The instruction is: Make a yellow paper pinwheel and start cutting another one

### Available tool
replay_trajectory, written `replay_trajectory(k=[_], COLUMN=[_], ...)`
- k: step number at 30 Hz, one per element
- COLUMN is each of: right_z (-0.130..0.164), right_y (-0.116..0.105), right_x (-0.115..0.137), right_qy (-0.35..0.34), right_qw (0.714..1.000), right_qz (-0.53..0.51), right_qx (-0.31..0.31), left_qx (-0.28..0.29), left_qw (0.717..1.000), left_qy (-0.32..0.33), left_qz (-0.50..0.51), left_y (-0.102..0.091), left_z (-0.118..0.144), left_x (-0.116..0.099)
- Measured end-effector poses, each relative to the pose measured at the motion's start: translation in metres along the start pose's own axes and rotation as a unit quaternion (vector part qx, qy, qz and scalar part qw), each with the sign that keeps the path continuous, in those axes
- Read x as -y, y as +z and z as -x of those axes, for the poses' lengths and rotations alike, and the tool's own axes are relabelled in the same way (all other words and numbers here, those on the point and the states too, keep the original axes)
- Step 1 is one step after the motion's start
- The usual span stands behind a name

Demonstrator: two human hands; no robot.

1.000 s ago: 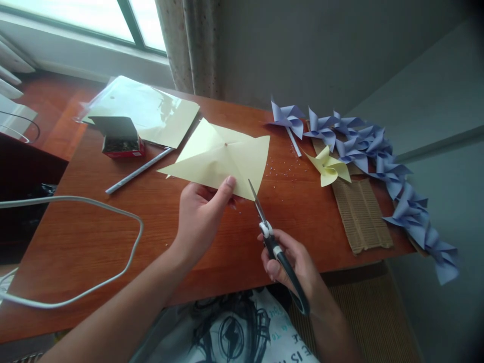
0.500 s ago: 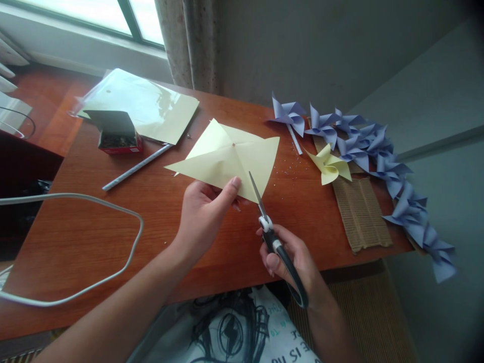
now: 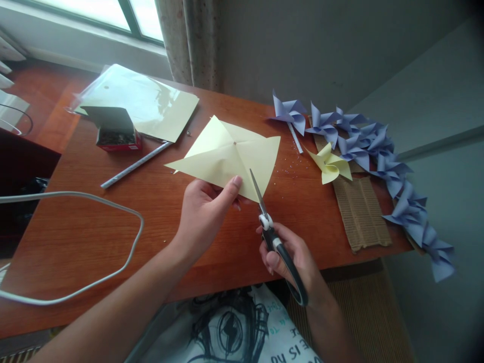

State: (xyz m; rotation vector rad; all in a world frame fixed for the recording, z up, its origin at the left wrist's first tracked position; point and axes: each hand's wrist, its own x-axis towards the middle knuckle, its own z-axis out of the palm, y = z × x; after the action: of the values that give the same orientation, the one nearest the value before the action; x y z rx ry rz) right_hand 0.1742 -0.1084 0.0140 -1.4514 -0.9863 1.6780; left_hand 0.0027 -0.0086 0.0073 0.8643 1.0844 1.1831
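Over the table (image 3: 94, 247), left hand (image 3: 206, 206) pinches paper (image 3: 257, 156); right hand (image 3: 299, 250) grips scissors (image 3: 277, 243) pointing slantwise forward-left.

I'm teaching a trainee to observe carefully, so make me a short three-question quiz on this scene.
1. Which hand holds the scissors? A, left; B, right.
2. True or false: all the pinwheels here are the same colour.
3. Fill in: the left hand holds ____-coloured paper.

Key: 1. B, the right hand. 2. False; one yellow pinwheel differs from the bluish ones. 3. Yellow.
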Motion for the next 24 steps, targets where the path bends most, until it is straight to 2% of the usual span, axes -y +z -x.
replay_trajectory(k=[24], right_z=[-0.001], right_y=[0.0005], right_x=[0.0017], right_qy=[-0.005], right_qw=[1.0], right_qz=[0.009], right_qx=[0.001], left_qx=[-0.008], left_qw=[1.0], left_qy=[-0.007], left_qz=[0.005], left_y=[0.0007], left_z=[-0.0002], left_x=[-0.0004])
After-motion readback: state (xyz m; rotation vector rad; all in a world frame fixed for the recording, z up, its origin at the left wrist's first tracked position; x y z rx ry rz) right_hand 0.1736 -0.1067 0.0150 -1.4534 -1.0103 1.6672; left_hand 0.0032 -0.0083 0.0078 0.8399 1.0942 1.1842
